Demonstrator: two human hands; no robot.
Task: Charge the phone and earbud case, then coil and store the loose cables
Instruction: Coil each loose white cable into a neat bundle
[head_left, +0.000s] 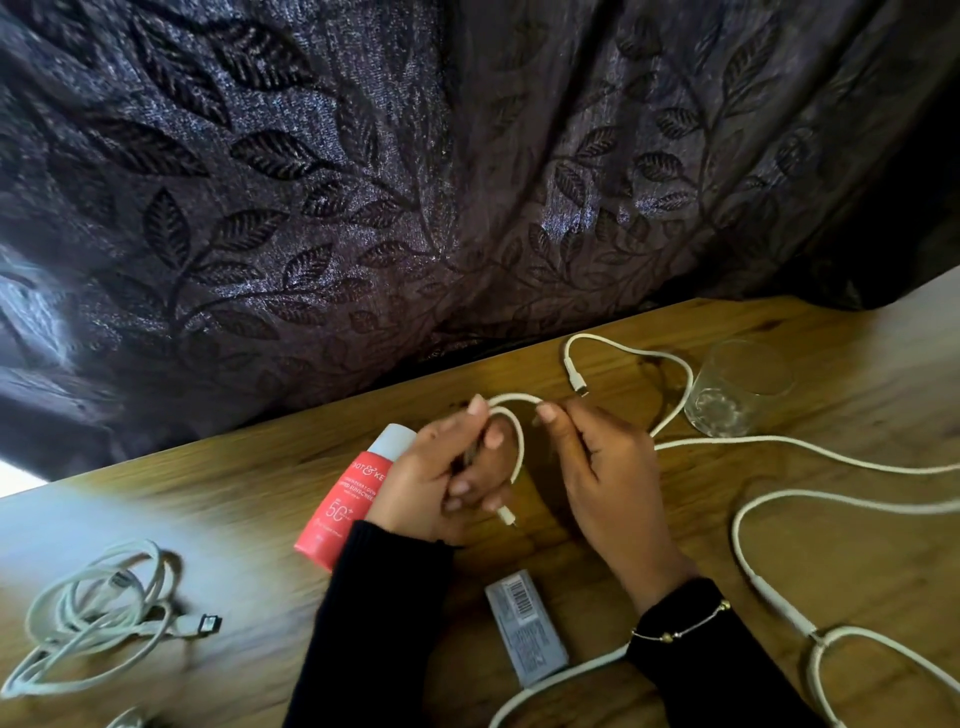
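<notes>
Over the middle of the wooden table (249, 493), both my hands hold one white cable (519, 441). My left hand (436, 483) grips it near its plug end, and the plug (506, 517) pokes out below the fingers. A loop arcs from the left fingertips to my right hand (602, 462), which pinches the cable. A second white cable (779, 441) lies loose across the right side, its connector (576, 382) near the glass. A coiled whitish cable (88, 613) with a dark plug rests at the left. I see no phone and no earbud case.
A red sunscreen tube (343, 504) lies partly under my left hand. A clear glass tumbler (737, 389) stands at the right rear. A small grey box with a barcode (524, 623) lies between my forearms. A dark leaf-patterned curtain (415, 182) hangs behind the table.
</notes>
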